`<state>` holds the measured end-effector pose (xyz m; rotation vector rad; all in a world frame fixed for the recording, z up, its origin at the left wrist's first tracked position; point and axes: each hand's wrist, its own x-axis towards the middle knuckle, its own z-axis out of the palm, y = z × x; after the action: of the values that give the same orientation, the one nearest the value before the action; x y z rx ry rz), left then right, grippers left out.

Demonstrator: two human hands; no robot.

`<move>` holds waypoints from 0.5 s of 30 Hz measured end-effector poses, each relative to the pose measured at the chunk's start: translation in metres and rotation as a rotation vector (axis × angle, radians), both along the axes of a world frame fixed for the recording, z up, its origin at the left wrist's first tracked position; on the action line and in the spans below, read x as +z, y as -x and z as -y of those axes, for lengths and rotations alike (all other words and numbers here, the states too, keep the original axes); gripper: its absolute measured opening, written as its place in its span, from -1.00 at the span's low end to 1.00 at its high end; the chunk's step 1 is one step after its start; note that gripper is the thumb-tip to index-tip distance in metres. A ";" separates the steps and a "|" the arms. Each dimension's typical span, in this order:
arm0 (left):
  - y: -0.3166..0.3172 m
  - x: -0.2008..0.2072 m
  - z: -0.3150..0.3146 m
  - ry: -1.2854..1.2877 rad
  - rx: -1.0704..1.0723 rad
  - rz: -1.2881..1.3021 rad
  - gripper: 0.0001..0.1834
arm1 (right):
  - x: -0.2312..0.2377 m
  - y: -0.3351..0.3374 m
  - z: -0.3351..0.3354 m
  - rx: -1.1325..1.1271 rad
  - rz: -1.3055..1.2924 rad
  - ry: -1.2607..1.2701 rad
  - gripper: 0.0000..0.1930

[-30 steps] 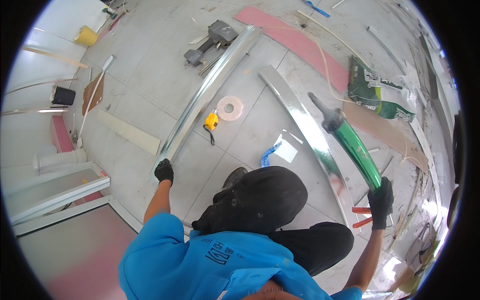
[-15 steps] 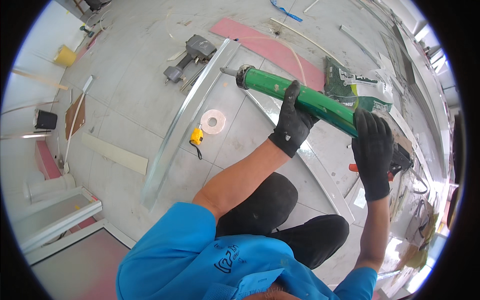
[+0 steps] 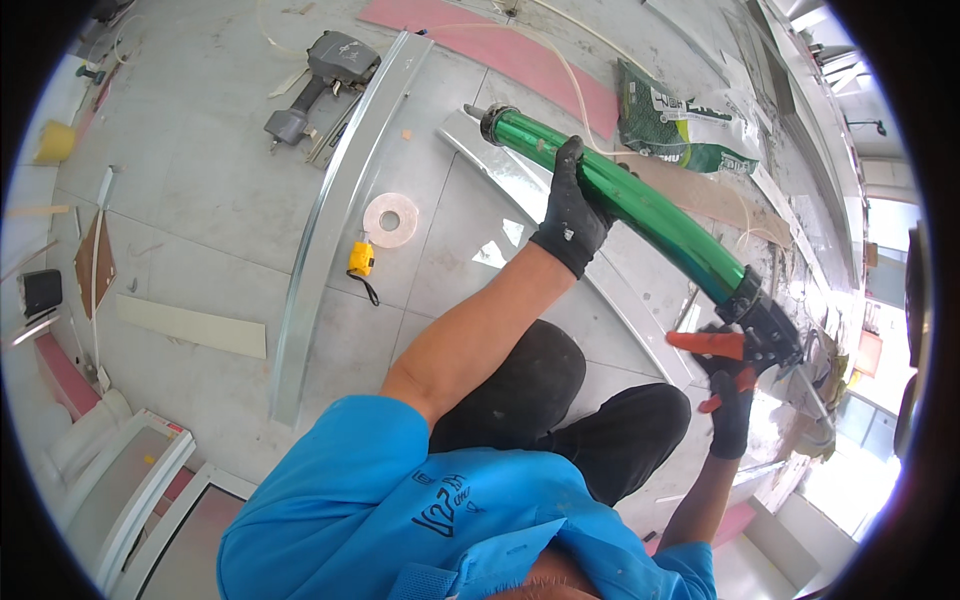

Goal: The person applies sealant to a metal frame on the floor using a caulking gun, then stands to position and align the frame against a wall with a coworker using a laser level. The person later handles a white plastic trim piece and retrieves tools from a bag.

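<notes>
A caulking gun with a long green barrel (image 3: 650,205) slants across the view, its nozzle at the upper left and its black and orange handle end at the lower right. My left hand (image 3: 575,210), in a black glove, is wrapped around the barrel from below, thumb on top. By the orange grip and trigger, my gloved right hand (image 3: 728,410) is closed on the handle; some of its fingers are hidden. Beneath the nozzle lies a pale metal strip (image 3: 625,305) on the floor. A silvery metal channel (image 3: 335,220) stretches out to the left of it.
Between the metal pieces lie a tape roll (image 3: 390,220) and a yellow tape measure (image 3: 362,259). Farther off are a grey nail gun (image 3: 340,62), a pink board (image 3: 500,55) and a green-and-white bag (image 3: 680,120). Framed panels (image 3: 150,490) stand at the lower left.
My right hand has moved from the rear of the barrel down to the orange handle. The gun has tilted steeper, its handle end lower; my left hand keeps its hold. The view has shifted.
</notes>
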<state>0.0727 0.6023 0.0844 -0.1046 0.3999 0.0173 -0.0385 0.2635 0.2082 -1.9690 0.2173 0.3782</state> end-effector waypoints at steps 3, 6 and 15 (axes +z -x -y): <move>-0.010 -0.023 -0.012 0.023 -0.027 0.003 -0.45 | 0.005 -0.003 -0.040 0.151 -0.143 -0.117 -0.42; -0.022 -0.062 -0.019 0.113 -0.022 -0.019 -0.41 | 0.006 -0.006 -0.099 0.209 -0.129 -0.361 -0.35; -0.019 -0.094 -0.023 0.101 -0.045 -0.057 -0.51 | 0.001 -0.009 -0.132 0.176 -0.203 -0.512 -0.27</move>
<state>0.0913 0.6255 -0.0100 -0.1953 0.4604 -0.0440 -0.0299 0.3957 0.2093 -1.4481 0.0646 0.6781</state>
